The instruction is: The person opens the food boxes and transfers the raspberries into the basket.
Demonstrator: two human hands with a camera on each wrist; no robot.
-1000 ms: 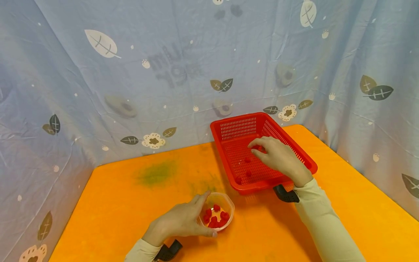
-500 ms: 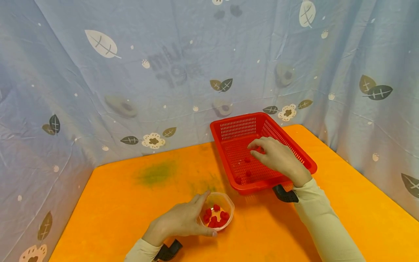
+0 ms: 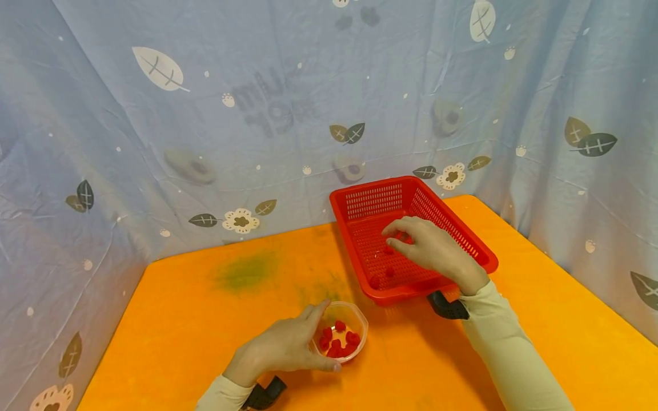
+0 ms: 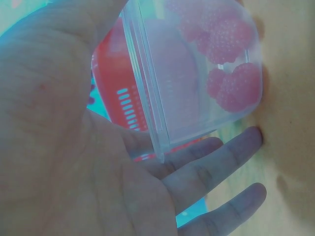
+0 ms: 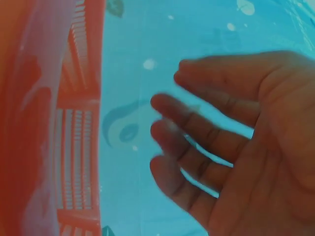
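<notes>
My left hand (image 3: pixel 285 345) lies at the left side of a small clear plastic tub (image 3: pixel 357 314), thumb toward its near side and index finger along its far side. Its other fingers (image 4: pixel 216 167) stretch out beside the tub wall in the left wrist view. Several raspberries (image 3: pixel 336 347) lie in the bottom of the tub. Above the red slotted plastic basket (image 3: pixel 367 214) hovers my right hand (image 3: pixel 432 245), fingers loosely bent and nothing between them in the right wrist view. A few raspberries (image 3: pixel 389 272) sit on the basket floor, others partly hidden behind that hand.
An orange cloth (image 3: pixel 205 325) with greenish stains covers the table. Behind and at both sides hangs a blue curtain (image 3: pixel 257 114) with leaf prints. The basket stands at the back right, near the curtain.
My right hand has shifted slightly to the left over the basket. The left hand, the tub and the basket have stayed in place.
</notes>
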